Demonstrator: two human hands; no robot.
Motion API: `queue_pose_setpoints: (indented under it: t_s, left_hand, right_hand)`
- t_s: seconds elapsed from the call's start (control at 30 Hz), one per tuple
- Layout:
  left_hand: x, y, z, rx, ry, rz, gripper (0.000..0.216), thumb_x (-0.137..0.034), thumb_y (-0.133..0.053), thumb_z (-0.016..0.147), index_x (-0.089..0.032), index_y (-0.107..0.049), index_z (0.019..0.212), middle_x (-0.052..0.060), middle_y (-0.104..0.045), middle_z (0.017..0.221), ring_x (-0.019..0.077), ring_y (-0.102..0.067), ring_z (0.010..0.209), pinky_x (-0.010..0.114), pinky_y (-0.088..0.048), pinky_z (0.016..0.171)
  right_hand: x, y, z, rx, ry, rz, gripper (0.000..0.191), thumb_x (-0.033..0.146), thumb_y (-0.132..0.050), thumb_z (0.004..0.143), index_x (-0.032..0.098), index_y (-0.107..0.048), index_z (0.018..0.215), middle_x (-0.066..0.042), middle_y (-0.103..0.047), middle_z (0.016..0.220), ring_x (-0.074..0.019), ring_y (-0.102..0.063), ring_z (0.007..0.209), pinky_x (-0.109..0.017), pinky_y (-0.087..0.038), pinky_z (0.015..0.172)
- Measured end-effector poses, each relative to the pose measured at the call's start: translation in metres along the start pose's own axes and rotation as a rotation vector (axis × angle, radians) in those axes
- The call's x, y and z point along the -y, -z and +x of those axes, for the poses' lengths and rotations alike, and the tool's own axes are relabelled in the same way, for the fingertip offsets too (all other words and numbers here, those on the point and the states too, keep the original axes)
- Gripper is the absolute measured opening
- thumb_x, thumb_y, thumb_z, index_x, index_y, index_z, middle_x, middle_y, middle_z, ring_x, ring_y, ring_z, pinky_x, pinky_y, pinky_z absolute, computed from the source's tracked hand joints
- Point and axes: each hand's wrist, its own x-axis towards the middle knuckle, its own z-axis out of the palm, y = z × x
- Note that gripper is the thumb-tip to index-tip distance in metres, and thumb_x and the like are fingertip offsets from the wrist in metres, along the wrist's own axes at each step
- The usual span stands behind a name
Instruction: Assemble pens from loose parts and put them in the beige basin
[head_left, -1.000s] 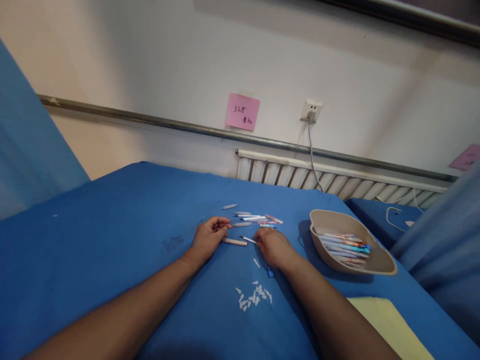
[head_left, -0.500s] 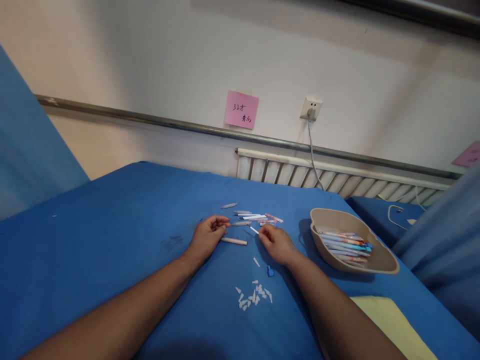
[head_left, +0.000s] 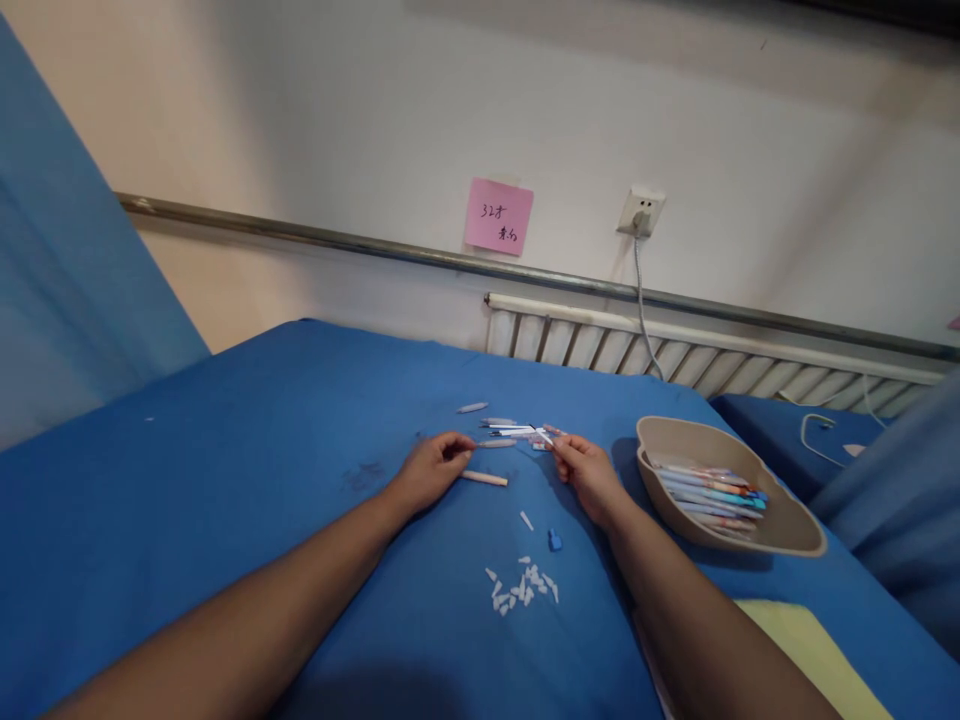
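My left hand [head_left: 436,466] is closed, thumb and fingers pressed together. From under it sticks out a pale pink pen barrel [head_left: 487,479], its near part hidden by the hand. A grey pen piece [head_left: 498,444] lies right at the fingertips; whether they touch it I cannot tell. To the right, my right hand [head_left: 589,475] pinches a thin white pen refill [head_left: 546,438] with a dark tip, slanting up and left over the pile. More white refills [head_left: 511,431] lie beyond the hands, among grey and patterned pen parts. Another grey pen piece [head_left: 472,407] lies apart, farther back.
A beige bin [head_left: 795,535] on the right holds several pens [head_left: 712,492]. Nearer me are scattered small white cone tips [head_left: 529,585], a single white tip [head_left: 526,520] and a blue clip-like piece [head_left: 554,540]. Yellow cloth [head_left: 810,650] lies front right; a radiator [head_left: 600,342] stands behind.
My right hand has moved slightly right and away from me with the refill, which now points up-left over the pile. My left hand stays beside the pen parts. The view has shifted a little.
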Motion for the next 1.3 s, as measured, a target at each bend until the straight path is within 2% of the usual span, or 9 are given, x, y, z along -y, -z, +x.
queue_pose_setpoints:
  t_s: [0.13, 0.3, 0.6, 0.87, 1.07, 1.3]
  left_hand:
    - [-0.01, -0.001, -0.008, 0.189, -0.185, 0.24, 0.019, -0.032, -0.058, 0.074, -0.02, -0.069, 0.083, 0.004, -0.067, 0.086, 0.0207, -0.059, 0.083, 0.029, -0.043, 0.076]
    - [-0.015, -0.001, -0.014, 0.279, -0.263, 0.423, 0.017, -0.028, -0.061, 0.074, -0.022, -0.066, 0.089, 0.003, -0.064, 0.101, 0.0207, -0.055, 0.094, 0.032, -0.039, 0.087]
    - [-0.009, -0.002, -0.013, 0.25, -0.252, 0.425, 0.013, -0.029, -0.055, 0.079, -0.022, -0.063, 0.085, 0.003, -0.064, 0.101, 0.0211, -0.055, 0.096, 0.032, -0.038, 0.088]
    - [-0.008, -0.003, -0.012, 0.174, -0.141, 0.3, 0.021, -0.036, -0.047, 0.084, -0.021, -0.06, 0.089, 0.001, -0.063, 0.086, 0.019, -0.055, 0.082, 0.029, -0.041, 0.073]
    - [-0.009, -0.003, -0.01, 0.142, -0.083, 0.239, 0.023, -0.039, -0.044, 0.086, -0.02, -0.057, 0.088, 0.0, -0.062, 0.082, 0.0177, -0.055, 0.077, 0.027, -0.04, 0.068]
    - [-0.009, -0.003, -0.01, 0.143, -0.07, 0.2, 0.024, -0.041, -0.045, 0.085, -0.02, -0.057, 0.088, 0.001, -0.062, 0.083, 0.0185, -0.056, 0.079, 0.027, -0.041, 0.069]
  right_hand:
    - [0.0, 0.0, 0.001, -0.002, -0.023, 0.019, 0.031, 0.046, -0.067, 0.066, 0.017, -0.055, 0.07, 0.006, -0.046, 0.05, -0.0064, -0.034, 0.042, -0.022, -0.023, 0.043]
    - [0.004, -0.006, -0.001, -0.012, -0.004, -0.039, 0.033, 0.046, -0.066, 0.067, 0.018, -0.051, 0.063, 0.007, -0.043, 0.046, -0.0063, -0.033, 0.041, -0.022, -0.02, 0.042]
    - [0.004, -0.006, -0.002, -0.004, 0.001, -0.055, 0.03, 0.045, -0.066, 0.067, 0.018, -0.052, 0.066, 0.007, -0.044, 0.044, -0.007, -0.033, 0.04, -0.022, -0.018, 0.042]
    - [0.004, -0.004, -0.002, -0.018, -0.005, 0.017, 0.027, 0.041, -0.07, 0.063, 0.018, -0.057, 0.068, 0.007, -0.045, 0.046, -0.0071, -0.034, 0.043, -0.023, -0.021, 0.046]
    - [0.006, -0.004, -0.003, 0.039, -0.018, -0.052, 0.03, 0.043, -0.072, 0.061, 0.017, -0.059, 0.069, 0.006, -0.045, 0.048, -0.0078, -0.035, 0.044, -0.023, -0.022, 0.046]
    - [0.002, -0.005, -0.001, 0.092, 0.006, -0.168, 0.031, 0.046, -0.072, 0.059, 0.018, -0.059, 0.065, 0.004, -0.049, 0.053, -0.0088, -0.038, 0.046, -0.023, -0.029, 0.048]
